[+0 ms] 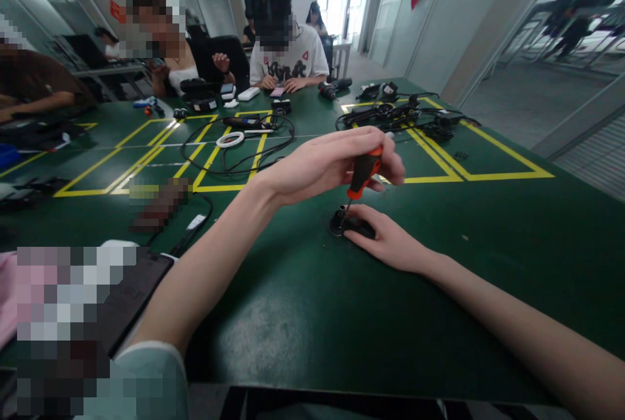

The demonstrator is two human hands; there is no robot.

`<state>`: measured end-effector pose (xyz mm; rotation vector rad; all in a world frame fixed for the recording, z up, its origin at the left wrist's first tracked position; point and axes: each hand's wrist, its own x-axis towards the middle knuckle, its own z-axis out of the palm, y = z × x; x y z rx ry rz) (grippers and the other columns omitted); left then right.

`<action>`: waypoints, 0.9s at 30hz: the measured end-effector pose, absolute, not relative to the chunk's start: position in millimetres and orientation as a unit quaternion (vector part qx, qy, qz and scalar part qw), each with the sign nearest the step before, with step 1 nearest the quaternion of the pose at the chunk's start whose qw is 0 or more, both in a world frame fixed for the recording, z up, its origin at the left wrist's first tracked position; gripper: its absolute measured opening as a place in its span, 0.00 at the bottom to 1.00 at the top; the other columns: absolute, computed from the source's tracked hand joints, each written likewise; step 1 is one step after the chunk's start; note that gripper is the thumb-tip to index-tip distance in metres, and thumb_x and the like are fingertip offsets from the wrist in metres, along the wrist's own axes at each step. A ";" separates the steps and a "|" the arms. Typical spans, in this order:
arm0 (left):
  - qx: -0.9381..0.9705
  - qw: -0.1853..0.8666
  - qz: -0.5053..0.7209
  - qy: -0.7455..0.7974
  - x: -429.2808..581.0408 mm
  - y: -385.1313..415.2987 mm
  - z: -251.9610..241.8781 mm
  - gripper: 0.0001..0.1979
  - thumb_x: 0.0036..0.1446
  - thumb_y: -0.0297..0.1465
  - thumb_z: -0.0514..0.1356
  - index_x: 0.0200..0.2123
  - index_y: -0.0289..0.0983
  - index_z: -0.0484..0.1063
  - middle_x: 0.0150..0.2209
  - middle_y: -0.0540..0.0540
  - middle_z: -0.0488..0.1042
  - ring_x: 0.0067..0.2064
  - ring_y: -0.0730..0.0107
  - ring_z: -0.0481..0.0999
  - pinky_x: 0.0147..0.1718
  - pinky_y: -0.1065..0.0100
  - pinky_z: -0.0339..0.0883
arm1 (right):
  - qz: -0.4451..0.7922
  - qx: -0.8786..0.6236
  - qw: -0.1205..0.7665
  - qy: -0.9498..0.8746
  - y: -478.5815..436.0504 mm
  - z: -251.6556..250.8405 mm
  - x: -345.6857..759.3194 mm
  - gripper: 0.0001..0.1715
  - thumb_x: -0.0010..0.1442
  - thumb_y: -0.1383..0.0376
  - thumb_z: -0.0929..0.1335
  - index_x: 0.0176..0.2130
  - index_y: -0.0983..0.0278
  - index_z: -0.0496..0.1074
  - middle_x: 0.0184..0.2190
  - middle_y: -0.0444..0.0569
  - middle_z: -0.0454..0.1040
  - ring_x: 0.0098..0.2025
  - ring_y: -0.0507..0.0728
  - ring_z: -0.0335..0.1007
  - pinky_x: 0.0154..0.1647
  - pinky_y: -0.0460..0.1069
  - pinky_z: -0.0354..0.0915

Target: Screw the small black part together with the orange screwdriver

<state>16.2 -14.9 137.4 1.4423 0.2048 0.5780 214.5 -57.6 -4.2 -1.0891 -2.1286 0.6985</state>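
Note:
My left hand is wrapped from above round the black and orange handle of a screwdriver. The screwdriver stands nearly upright, its thin shaft pointing down at a small round black part with a short raised stub. Whether the tip sits in a screw is too small to tell. My right hand rests low on the green table, its thumb and fingers closed on the side of the black part and steadying it. Some of the part is hidden behind those fingers.
Yellow tape lines mark the green table. Beyond my hands lie a black cable, a white ring, tangled black cords and a power drill. A dark case is at lower left. Several people sit across the table.

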 end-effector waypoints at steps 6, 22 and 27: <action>0.635 0.726 0.247 0.093 16.7 -17.1 135.4 0.13 0.60 0.37 0.67 0.38 0.39 0.65 0.35 0.50 0.78 0.32 0.76 0.75 0.34 0.70 0.68 | 0.274 -0.417 0.322 -0.805 -58.3 -4.9 214.2 0.17 0.66 0.62 0.68 0.54 0.60 0.72 0.48 0.54 0.80 0.50 0.64 0.78 0.54 0.62 0.75; 0.647 0.687 0.295 0.154 16.9 -16.8 138.0 0.18 0.56 0.38 0.71 0.34 0.38 0.64 0.29 0.53 0.72 0.27 0.80 0.68 0.28 0.73 0.62 | 0.268 -0.414 0.316 -0.810 -58.1 -3.8 214.1 0.21 0.65 0.63 0.68 0.57 0.60 0.71 0.49 0.55 0.80 0.51 0.64 0.79 0.54 0.63 0.76; 0.651 0.692 0.281 0.134 15.5 -14.3 140.6 0.14 0.64 0.42 0.58 0.36 0.36 0.74 0.27 0.48 0.71 0.29 0.72 0.71 0.30 0.68 0.67 | 0.268 -0.411 0.320 -0.810 -57.5 -5.6 215.0 0.21 0.65 0.62 0.69 0.58 0.60 0.70 0.49 0.55 0.80 0.50 0.64 0.79 0.54 0.62 0.76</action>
